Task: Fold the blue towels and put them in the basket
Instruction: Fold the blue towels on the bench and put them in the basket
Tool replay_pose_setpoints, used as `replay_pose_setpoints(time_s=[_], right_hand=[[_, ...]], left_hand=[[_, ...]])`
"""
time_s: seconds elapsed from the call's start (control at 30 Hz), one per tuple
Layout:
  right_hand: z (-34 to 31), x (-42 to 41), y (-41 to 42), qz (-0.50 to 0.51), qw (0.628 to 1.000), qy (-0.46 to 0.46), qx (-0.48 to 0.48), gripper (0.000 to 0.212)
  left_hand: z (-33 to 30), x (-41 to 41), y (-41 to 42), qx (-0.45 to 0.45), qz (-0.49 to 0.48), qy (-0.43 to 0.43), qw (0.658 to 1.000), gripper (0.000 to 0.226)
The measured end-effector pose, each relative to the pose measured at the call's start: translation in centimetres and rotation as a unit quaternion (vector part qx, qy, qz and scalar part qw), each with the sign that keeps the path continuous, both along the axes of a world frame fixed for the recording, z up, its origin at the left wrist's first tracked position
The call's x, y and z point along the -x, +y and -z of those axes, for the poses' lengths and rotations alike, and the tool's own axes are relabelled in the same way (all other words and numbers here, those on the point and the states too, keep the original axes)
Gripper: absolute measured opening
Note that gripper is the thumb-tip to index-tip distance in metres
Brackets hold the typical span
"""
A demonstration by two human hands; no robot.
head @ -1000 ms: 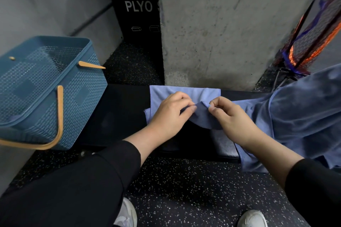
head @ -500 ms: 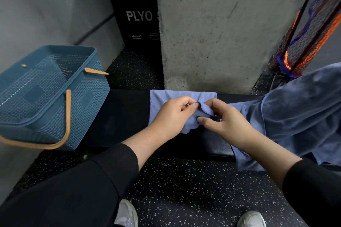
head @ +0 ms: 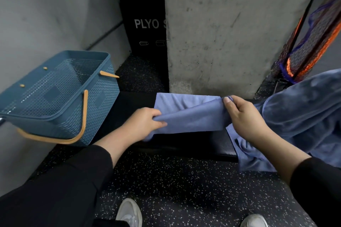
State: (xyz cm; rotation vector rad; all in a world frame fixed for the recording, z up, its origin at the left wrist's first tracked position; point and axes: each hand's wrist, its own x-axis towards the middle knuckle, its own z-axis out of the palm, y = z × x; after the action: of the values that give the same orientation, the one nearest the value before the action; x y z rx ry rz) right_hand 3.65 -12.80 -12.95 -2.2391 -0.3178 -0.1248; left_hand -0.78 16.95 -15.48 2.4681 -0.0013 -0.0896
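A light blue towel point(head: 191, 116) lies stretched across a black padded bench point(head: 203, 143). My left hand point(head: 143, 124) grips its near left edge, and my right hand point(head: 243, 116) grips its right end, so the cloth is pulled taut between them. A pile of more blue towels point(head: 304, 112) sits at the right end of the bench, partly hanging over the front. The blue woven basket point(head: 55, 97) with tan handles stands at the left end of the bench, tilted, and looks empty.
A concrete pillar point(head: 230, 33) rises just behind the bench. A black plyo box point(head: 145, 24) stands behind it on the left. Orange and blue netting point(head: 310, 46) hangs at the right. Speckled black floor and my shoes point(head: 129, 214) are below.
My hands were pinching the towel close together at its middle. They have moved apart, left hand leftwards and right hand rightwards, and the towel is spread wide between them.
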Motion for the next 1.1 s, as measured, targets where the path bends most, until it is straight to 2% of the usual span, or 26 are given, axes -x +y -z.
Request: replay_pose_setpoints(time_s=[0.1, 0.17, 0.23, 0.3, 0.4, 0.5, 0.67, 0.7, 0.73, 0.83, 0.93, 1.1], right_hand=[[-0.2, 0.0, -1.0, 0.009, 1.0, 0.006, 0.005, 0.04], [-0.2, 0.3, -1.8, -0.016, 1.0, 0.021, 0.006, 0.04], [-0.1, 0.6, -2.6, -0.045, 0.998, 0.051, 0.013, 0.043], [-0.5, 1.0, -3.2, -0.069, 0.994, 0.079, 0.021, 0.047], [-1.4, 1.8, -3.8, -0.111, 0.984, 0.137, 0.005, 0.058], [-2.1, 2.7, -4.0, -0.129, 0.972, 0.196, 0.004, 0.052], [-1.1, 1.8, -2.8, -0.071, 0.973, 0.219, -0.029, 0.042], [-0.5, 1.1, -2.6, -0.046, 0.974, 0.217, -0.043, 0.04], [0.0, 0.4, -2.4, -0.022, 0.975, 0.214, -0.054, 0.039], [1.8, -2.0, -1.4, 0.032, 0.98, 0.189, -0.055, 0.042], [3.1, -4.5, -0.3, 0.076, 0.985, 0.155, -0.007, 0.039], [5.4, -7.4, 1.0, 0.086, 0.983, 0.158, 0.039, 0.04]], left_hand=[[-0.5, 1.0, 2.6, 0.009, -0.046, -0.037, 0.998, 0.039], [-0.8, 1.7, 3.8, 0.074, -0.048, -0.041, 0.995, 0.031], [-1.1, 2.5, 4.5, 0.165, -0.039, -0.03, 0.985, 0.036], [-1.7, 3.3, 4.8, 0.221, -0.03, -0.014, 0.975, 0.038], [-2.3, 4.1, 4.8, 0.26, -0.002, 0.031, 0.965, 0.035], [-2.0, 4.3, 4.6, 0.296, 0.004, 0.088, 0.951, 0.034], [-0.5, 3.3, 4.0, 0.347, -0.035, 0.144, 0.926, 0.033], [0.0, 2.6, 4.0, 0.349, -0.052, 0.136, 0.926, 0.024], [0.3, 2.0, 3.9, 0.349, -0.07, 0.122, 0.927, 0.012], [1.8, -0.9, 4.0, 0.266, -0.132, 0.028, 0.954, 0.02], [3.1, -3.7, 3.3, 0.164, -0.158, -0.034, 0.973, 0.026], [4.9, -7.2, 1.3, 0.064, -0.149, -0.053, 0.985, 0.019]])
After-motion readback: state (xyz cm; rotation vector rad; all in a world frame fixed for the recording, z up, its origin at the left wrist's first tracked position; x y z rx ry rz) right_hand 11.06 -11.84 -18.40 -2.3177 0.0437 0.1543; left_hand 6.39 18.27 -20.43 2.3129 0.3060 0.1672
